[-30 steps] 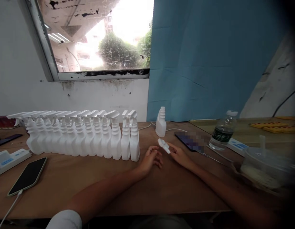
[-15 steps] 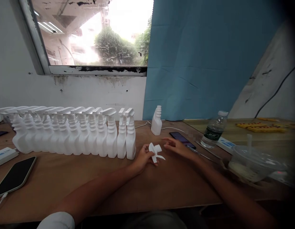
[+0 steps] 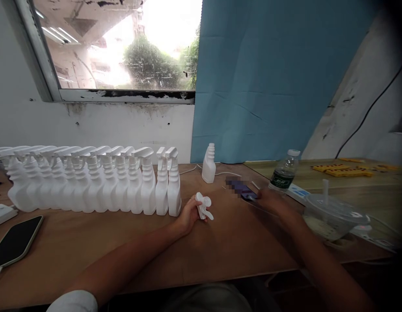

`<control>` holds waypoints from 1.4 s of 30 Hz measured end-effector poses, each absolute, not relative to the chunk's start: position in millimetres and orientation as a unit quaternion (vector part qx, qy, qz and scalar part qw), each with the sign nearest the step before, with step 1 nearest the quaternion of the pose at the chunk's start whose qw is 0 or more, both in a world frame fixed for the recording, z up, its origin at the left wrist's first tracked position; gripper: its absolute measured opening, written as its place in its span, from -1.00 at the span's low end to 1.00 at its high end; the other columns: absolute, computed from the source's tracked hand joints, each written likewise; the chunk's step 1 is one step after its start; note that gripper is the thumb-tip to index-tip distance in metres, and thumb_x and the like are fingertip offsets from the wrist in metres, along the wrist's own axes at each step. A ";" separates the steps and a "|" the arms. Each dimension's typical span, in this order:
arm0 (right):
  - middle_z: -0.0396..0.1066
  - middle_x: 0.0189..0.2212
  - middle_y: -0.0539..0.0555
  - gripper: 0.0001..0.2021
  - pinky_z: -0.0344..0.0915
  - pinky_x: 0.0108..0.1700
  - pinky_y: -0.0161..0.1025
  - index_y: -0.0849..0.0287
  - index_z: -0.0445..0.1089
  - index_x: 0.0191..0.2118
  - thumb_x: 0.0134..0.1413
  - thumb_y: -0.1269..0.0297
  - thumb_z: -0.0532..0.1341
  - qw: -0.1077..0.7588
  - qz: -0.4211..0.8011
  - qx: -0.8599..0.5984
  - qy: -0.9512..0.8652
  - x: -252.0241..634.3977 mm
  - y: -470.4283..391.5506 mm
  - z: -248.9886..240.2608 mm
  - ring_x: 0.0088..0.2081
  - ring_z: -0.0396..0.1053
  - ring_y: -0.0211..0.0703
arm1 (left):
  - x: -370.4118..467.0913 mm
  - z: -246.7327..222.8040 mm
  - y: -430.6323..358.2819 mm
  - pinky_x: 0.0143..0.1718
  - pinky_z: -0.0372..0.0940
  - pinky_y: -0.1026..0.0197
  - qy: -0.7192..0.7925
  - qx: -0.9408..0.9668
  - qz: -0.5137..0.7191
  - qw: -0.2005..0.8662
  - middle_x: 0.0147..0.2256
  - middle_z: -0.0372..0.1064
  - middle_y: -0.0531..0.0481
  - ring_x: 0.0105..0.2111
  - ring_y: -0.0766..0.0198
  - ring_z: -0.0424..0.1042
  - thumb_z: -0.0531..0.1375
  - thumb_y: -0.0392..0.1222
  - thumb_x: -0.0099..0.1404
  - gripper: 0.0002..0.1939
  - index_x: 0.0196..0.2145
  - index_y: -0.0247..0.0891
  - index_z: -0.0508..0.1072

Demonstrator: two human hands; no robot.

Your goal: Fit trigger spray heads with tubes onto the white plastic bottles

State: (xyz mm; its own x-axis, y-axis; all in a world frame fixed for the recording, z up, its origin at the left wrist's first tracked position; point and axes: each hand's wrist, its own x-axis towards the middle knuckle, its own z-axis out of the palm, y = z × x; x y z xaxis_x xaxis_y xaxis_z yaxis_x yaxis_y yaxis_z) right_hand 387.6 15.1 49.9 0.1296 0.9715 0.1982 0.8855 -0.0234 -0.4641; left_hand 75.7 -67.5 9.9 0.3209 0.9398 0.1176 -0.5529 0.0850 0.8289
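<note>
My left hand (image 3: 188,215) is closed on a white spray trigger head (image 3: 203,205), its lever pointing down to the right, above the brown table. My right hand (image 3: 271,200) reaches to the right, low over the table by the near end of a phone (image 3: 241,189). Its fingers are blurred and partly hidden, and I cannot tell whether it grips anything. A thin metallic piece shows beside its fingertips. Behind the hands stands a white bottle (image 3: 209,164) without a trigger head. To the left, a row of white spray bottles (image 3: 99,186) stands upright with heads on.
A clear water bottle (image 3: 284,171) and a lidded plastic bowl (image 3: 331,216) with a straw stand at right. Yellow pieces (image 3: 347,171) lie farther back. A second phone (image 3: 17,242) and a white power strip (image 3: 2,214) lie at left. Cables cross the table's back.
My right hand has moved away from the spray trigger head, rightward to the phone's near end. My left hand has turned the head over a little. The whole view has shifted slightly.
</note>
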 end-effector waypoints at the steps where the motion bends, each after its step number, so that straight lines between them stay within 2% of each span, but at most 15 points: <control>1: 0.38 -0.65 0.19 -0.80 0.18 -0.37 -0.16 0.16 0.30 -0.72 -0.24 0.47 0.27 0.233 0.084 -0.717 -0.652 390.1 9.7 47.0 -0.40 0.45 0.13 | 76.1 10.9 -67.9 -0.58 0.26 0.29 0.235 0.412 0.534 0.699 -0.36 0.35 0.00 -0.44 0.22 0.43 0.26 0.03 0.00 -0.54 -0.20 -0.24 0.24; 3: 0.37 -0.66 0.17 -0.78 0.15 -0.39 -0.18 0.15 0.27 -0.73 -0.23 0.46 0.26 0.229 0.069 -0.721 -0.650 390.2 3.1 44.1 -0.43 0.44 0.10 | 76.9 13.0 -68.8 -0.62 0.24 0.29 0.242 0.409 0.534 0.699 -0.41 0.32 0.02 -0.49 0.25 0.40 0.26 0.15 0.03 -0.51 -0.23 -0.24 0.25; 6: 0.37 -0.62 0.18 -0.79 0.15 -0.38 -0.16 0.14 0.27 -0.69 -0.20 0.46 0.26 0.267 0.032 -0.710 -0.650 381.3 -0.1 50.6 -0.41 0.43 0.09 | 77.4 14.7 -70.1 -0.69 0.16 0.33 0.258 0.408 0.534 0.694 -0.49 0.28 0.07 -0.59 0.31 0.32 0.25 0.27 0.06 -0.47 -0.30 -0.23 0.25; 9: 0.44 -0.46 0.19 -0.96 0.23 -0.30 -0.14 0.13 0.36 -0.46 -0.06 0.35 0.24 0.340 -0.010 -0.679 -0.650 361.0 -10.1 67.4 -0.32 0.43 0.06 | 77.2 12.7 -70.0 -0.74 0.07 0.37 0.280 0.405 0.538 0.684 -0.55 0.24 0.11 -0.65 0.36 0.26 0.27 0.25 0.06 -0.49 -0.36 -0.22 0.23; 11: 0.45 -0.34 0.14 -0.85 0.30 -0.26 -0.16 0.12 0.36 -0.25 0.04 0.24 0.21 0.422 -0.003 -0.634 -0.648 339.0 -28.0 79.0 -0.30 0.43 -0.02 | 77.4 9.3 -68.6 -0.75 0.04 0.39 0.297 0.402 0.547 0.671 -0.57 0.23 0.12 -0.66 0.38 0.25 0.28 0.22 0.05 -0.52 -0.37 -0.22 0.22; 13: 0.43 -0.33 0.08 -0.79 0.37 -0.32 -0.18 0.10 0.35 -0.19 0.06 0.16 0.23 0.573 0.110 -0.513 -0.630 311.7 -53.9 86.7 -0.37 0.42 -0.09 | 78.0 5.5 -66.8 -0.77 0.00 0.40 0.312 0.403 0.556 0.657 -0.59 0.22 0.14 -0.68 0.39 0.24 0.27 0.20 0.04 -0.53 -0.38 -0.21 0.21; 16: 0.37 -0.47 -0.01 -0.83 0.42 -0.35 -0.21 0.09 0.36 -0.23 0.10 0.16 0.27 0.612 0.247 -0.401 -0.635 271.5 -92.6 85.8 -0.46 0.41 -0.18 | 79.4 2.3 -65.1 -0.80 -0.05 0.40 0.328 0.412 0.559 0.641 -0.62 0.21 0.16 -0.72 0.40 0.20 0.24 0.21 0.05 -0.54 -0.38 -0.20 0.20; 19: 0.38 -0.34 0.03 -0.92 0.46 -0.34 -0.23 0.11 0.35 -0.28 0.16 0.26 0.25 0.646 0.252 -0.292 -0.659 247.1 -110.7 69.8 -0.43 0.43 -0.23 | 80.5 3.3 -65.6 -0.82 -0.05 0.40 0.337 0.424 0.556 0.631 -0.64 0.22 0.16 -0.74 0.40 0.18 0.22 0.23 0.07 -0.54 -0.39 -0.20 0.20; 21: 0.37 -0.28 0.05 -0.98 0.47 -0.32 -0.22 0.11 0.35 -0.25 0.20 0.34 0.21 0.658 0.236 -0.246 -0.671 241.6 -110.4 55.4 -0.39 0.44 -0.23 | 80.9 5.2 -66.7 -0.81 -0.04 0.40 0.340 0.433 0.553 0.625 -0.64 0.22 0.16 -0.75 0.40 0.18 0.21 0.24 0.07 -0.54 -0.40 -0.21 0.21; 27: 0.39 -0.21 0.10 -0.85 0.46 -0.17 -0.14 0.09 0.34 -0.16 0.20 0.48 0.17 0.602 0.175 -0.241 -0.741 247.4 -101.0 30.2 -0.22 0.44 -0.13 | 81.4 9.3 -69.8 -0.80 -0.04 0.40 0.350 0.452 0.547 0.611 -0.65 0.22 0.15 -0.75 0.43 0.15 0.20 0.23 0.09 -0.56 -0.43 -0.22 0.22; 36: 0.34 -0.23 0.07 -0.86 0.39 -0.27 -0.19 0.09 0.28 -0.16 0.26 0.48 0.08 0.572 0.189 -0.226 -0.766 251.4 -103.2 30.9 -0.39 0.40 -0.24 | 83.3 8.0 -70.8 -0.79 -0.07 0.39 0.363 0.469 0.528 0.607 -0.66 0.22 0.18 -0.78 0.45 0.10 0.23 0.23 0.10 -0.55 -0.43 -0.21 0.21; 42: 0.38 -0.23 0.07 -0.81 0.41 -0.24 -0.17 0.08 0.30 -0.14 0.22 0.53 0.11 0.560 0.162 -0.212 -0.784 251.4 -100.7 30.2 -0.33 0.45 -0.20 | 82.0 8.1 -67.8 -0.78 -0.08 0.39 0.369 0.456 0.532 0.610 -0.65 0.22 0.17 -0.78 0.45 0.11 0.20 0.30 0.09 -0.50 -0.41 -0.21 0.22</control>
